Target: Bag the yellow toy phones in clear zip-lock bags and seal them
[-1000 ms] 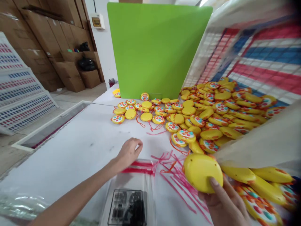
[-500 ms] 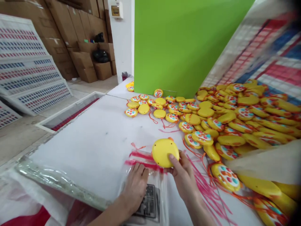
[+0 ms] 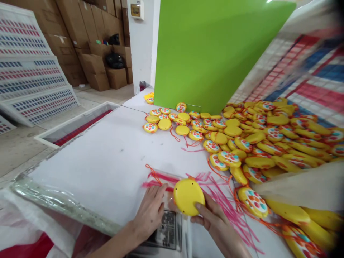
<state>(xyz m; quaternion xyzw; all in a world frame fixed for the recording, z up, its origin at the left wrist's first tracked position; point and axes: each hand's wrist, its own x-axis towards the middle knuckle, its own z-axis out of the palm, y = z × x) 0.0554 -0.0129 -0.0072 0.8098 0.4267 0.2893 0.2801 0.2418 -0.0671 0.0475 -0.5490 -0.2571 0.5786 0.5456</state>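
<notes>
My right hand (image 3: 215,218) grips a round yellow toy (image 3: 188,196), its plain back with small screw holes facing me and the thumb on its lower edge. An orange cord (image 3: 153,172) lies to the left, near the fingertips of my left hand. Closed at the mouth of a clear plastic bag (image 3: 185,236), my left hand (image 3: 150,211) has its fingers together on the film. The bag bears a black printed panel (image 3: 169,229) and pink bands near its opening. The toy is over that opening; how far its lower edge goes in, I cannot tell.
Many yellow toys with dotted fronts and orange cords pile up on the right (image 3: 258,139). Loose pink strips (image 3: 228,204) lie beside my right hand. A green panel (image 3: 209,53) stands behind. White crates (image 3: 40,71) and cardboard boxes (image 3: 96,64) are at the left.
My right hand has brought the yellow toy down and closer to me, over the bag mouth. My left hand has shifted slightly left, its thumb side turned more into view.
</notes>
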